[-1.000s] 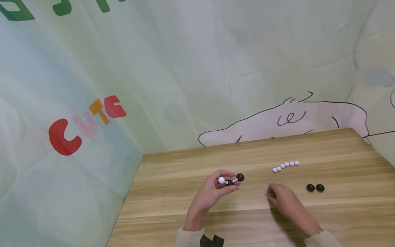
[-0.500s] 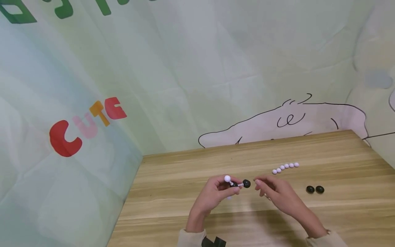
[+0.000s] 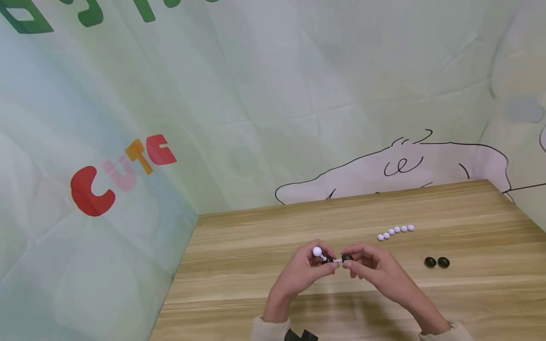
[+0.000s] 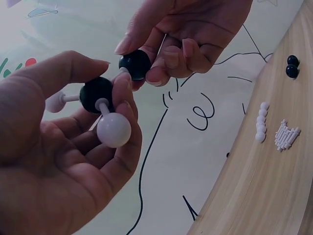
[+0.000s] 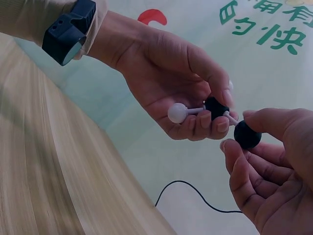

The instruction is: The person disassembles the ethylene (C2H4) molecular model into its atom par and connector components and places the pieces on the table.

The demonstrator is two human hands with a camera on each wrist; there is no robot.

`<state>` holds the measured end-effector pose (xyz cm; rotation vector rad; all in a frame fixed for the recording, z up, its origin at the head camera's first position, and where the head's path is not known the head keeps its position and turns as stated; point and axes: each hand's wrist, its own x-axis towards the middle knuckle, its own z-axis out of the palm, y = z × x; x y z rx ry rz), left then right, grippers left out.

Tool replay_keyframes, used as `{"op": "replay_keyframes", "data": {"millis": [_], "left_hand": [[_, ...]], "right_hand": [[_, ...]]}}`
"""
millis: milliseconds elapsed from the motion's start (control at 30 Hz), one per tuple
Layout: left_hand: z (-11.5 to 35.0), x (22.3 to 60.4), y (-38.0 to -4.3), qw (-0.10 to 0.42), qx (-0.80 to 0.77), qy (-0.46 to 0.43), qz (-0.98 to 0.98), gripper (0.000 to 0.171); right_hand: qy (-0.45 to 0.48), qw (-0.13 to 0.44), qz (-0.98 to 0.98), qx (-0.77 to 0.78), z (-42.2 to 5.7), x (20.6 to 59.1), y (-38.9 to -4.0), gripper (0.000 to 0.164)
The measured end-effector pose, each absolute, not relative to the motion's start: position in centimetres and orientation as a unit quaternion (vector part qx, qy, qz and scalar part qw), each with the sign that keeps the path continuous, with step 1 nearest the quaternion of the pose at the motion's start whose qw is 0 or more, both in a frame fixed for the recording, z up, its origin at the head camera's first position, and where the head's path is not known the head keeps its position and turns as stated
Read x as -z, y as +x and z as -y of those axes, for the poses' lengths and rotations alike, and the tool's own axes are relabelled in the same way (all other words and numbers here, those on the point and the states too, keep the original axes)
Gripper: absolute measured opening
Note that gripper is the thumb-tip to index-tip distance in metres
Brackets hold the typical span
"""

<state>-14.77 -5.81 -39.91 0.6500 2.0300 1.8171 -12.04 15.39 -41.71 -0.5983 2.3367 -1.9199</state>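
Ball-and-stick model (image 3: 327, 260), held above table (image 3: 230, 265): first black ball (image 4: 95, 93) gripped by left hand (image 3: 301, 271), second black ball (image 4: 135, 65) pinched by right hand (image 3: 378, 267); white connector (image 3: 337, 260) between, long axis aligned crosswise, hand to hand.

Room lies between the left hand (image 3: 302, 271) and the backdrop (image 3: 273, 118).

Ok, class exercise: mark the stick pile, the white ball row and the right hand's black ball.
Stick pile (image 4: 286, 136): left wrist view, its middle.
White ball row (image 3: 397, 229): head view, ball near its middle.
Black ball (image 5: 248, 134): right wrist view, its visible middle.
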Motion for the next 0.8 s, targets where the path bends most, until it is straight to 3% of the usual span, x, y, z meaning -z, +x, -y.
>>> {"op": "replay_keyframes", "data": {"millis": [500, 800], "left_hand": [[5.6, 39.2, -14.67, 0.178, -0.625, 0.221, -0.728, 0.014], [5.77, 39.25, -14.82, 0.185, -0.63, 0.23, -0.718, 0.013]], "right_hand": [[-0.2, 0.004, -0.767, 0.609, -15.55, 41.26, -11.56, 0.016], [-0.201, -0.007, -0.772, 0.602, -15.55, 41.1, -11.45, 0.021]]}}
